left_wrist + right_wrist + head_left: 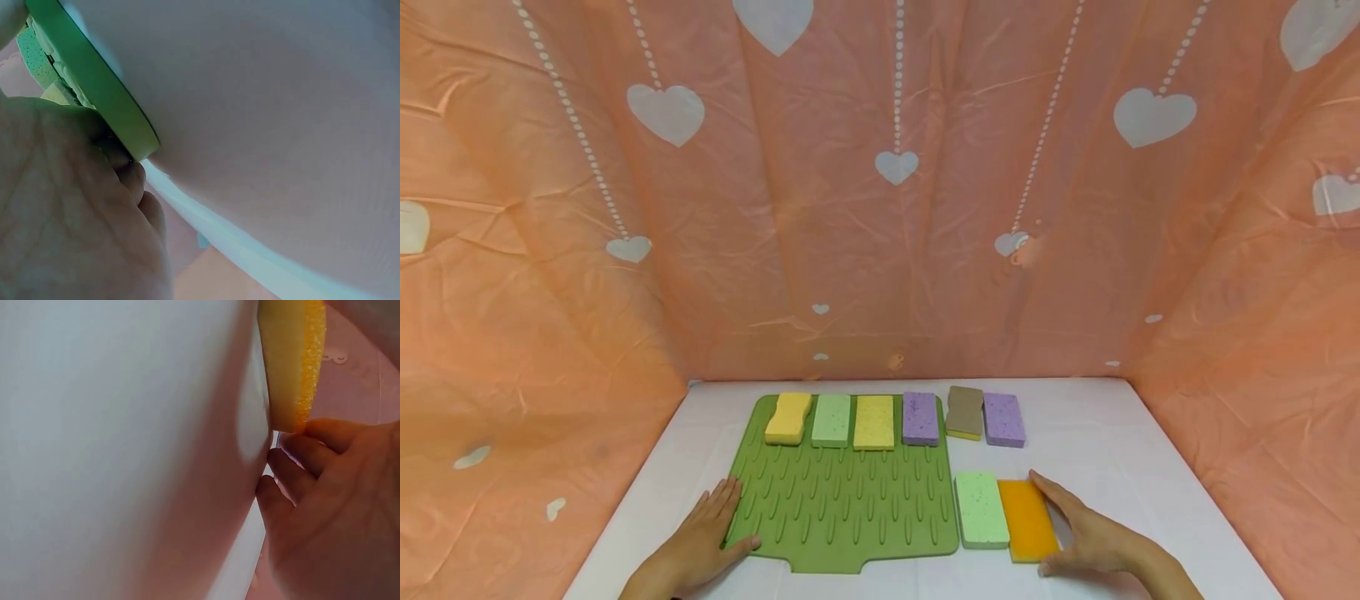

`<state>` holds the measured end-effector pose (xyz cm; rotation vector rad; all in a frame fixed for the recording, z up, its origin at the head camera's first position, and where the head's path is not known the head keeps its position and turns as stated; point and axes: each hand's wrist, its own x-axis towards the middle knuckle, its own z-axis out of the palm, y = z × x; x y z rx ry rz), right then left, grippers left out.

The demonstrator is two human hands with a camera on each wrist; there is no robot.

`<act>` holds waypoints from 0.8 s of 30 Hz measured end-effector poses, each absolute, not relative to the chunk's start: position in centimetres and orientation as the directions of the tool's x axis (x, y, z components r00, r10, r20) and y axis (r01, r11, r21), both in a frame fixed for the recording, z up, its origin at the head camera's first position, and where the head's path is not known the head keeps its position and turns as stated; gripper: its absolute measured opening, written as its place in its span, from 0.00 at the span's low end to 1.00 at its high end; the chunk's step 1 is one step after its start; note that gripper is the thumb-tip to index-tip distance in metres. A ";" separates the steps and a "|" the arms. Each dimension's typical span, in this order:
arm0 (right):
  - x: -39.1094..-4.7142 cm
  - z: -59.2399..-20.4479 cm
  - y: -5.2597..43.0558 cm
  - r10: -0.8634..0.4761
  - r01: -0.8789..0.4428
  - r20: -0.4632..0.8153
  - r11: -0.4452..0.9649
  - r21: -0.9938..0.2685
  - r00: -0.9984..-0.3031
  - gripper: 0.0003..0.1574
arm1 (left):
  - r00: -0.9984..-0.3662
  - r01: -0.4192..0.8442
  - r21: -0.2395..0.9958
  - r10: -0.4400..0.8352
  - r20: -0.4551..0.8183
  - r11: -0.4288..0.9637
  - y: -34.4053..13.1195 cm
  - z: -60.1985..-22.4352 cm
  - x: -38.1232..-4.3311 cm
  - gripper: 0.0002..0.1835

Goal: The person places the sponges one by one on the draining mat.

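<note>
A green ribbed drying mat (pixel 850 537) lies on the white table, bearing a row of sponges along its far edge. My left hand (pixel 703 533) rests at the mat's left side, fingers straight, fingertips at its edge and thumb at the near corner. In the left wrist view the fingers touch the mat's rim (pixel 119 103). My right hand (pixel 1090 533) holds an orange sponge (pixel 1028 521) by its ends, forefinger at the far corner and thumb at the near one. The orange sponge (pixel 287 369) shows a yellow face in the right wrist view. A light green sponge (pixel 982 510) lies beside it.
On the mat stand a yellow wavy sponge (pixel 788 417), a green one (pixel 831 419), a yellow rectangular one (pixel 874 421) and a purple one (pixel 921 417). Right of it lie a brown-topped sponge (pixel 965 410) and another purple sponge (pixel 1003 418). Orange curtain (pixel 887 275) walls enclose the table.
</note>
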<state>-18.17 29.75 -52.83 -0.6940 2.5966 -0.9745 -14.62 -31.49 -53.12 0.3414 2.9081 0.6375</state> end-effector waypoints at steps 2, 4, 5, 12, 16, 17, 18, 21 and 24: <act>-18.2 -52.8 29.7 -0.518 -0.324 -0.107 0.668 -0.670 -0.849 0.78 | -0.964 0.192 0.429 0.251 -0.086 0.883 -31.5 -53.2 -14.6 0.57; -18.2 -52.7 29.7 -0.511 -0.326 -0.108 0.682 -0.655 -0.853 0.78 | -0.964 0.193 0.433 0.252 -0.084 0.880 -31.5 -53.1 -14.6 0.57; -18.2 -52.7 29.7 -0.511 -0.332 -0.101 0.682 -0.652 -0.853 0.78 | -0.964 0.194 0.434 0.253 -0.083 0.880 -31.5 -53.1 -14.5 0.57; -18.3 -52.6 29.8 -0.498 -0.366 -0.058 0.708 -0.604 -0.865 0.77 | -0.963 0.203 0.426 0.258 -0.075 0.882 -31.4 -52.9 -14.4 0.57; -18.3 -52.2 30.3 -0.466 -0.325 -0.066 0.705 -0.630 -0.882 0.78 | -0.964 0.201 0.428 0.256 -0.075 0.881 -31.4 -52.9 -14.4 0.57; -18.4 -52.1 30.6 -0.458 -0.318 -0.063 0.703 -0.636 -0.887 0.78 | -0.964 0.201 0.426 0.256 -0.075 0.882 -31.4 -53.0 -14.4 0.57; -18.4 -52.1 30.8 -0.442 -0.306 -0.061 0.708 -0.637 -0.895 0.78 | -0.964 0.200 0.427 0.256 -0.076 0.882 -31.4 -53.0 -14.4 0.57; -18.5 -52.0 31.5 -0.425 -0.333 -0.010 0.724 -0.604 -0.905 0.78 | -0.963 0.201 0.422 0.256 -0.079 0.884 -31.5 -53.1 -14.5 0.57; -18.7 -51.9 31.7 -0.418 -0.371 0.046 0.743 -0.557 -0.907 0.78 | -0.963 0.199 0.417 0.255 -0.084 0.887 -31.5 -53.1 -14.5 0.57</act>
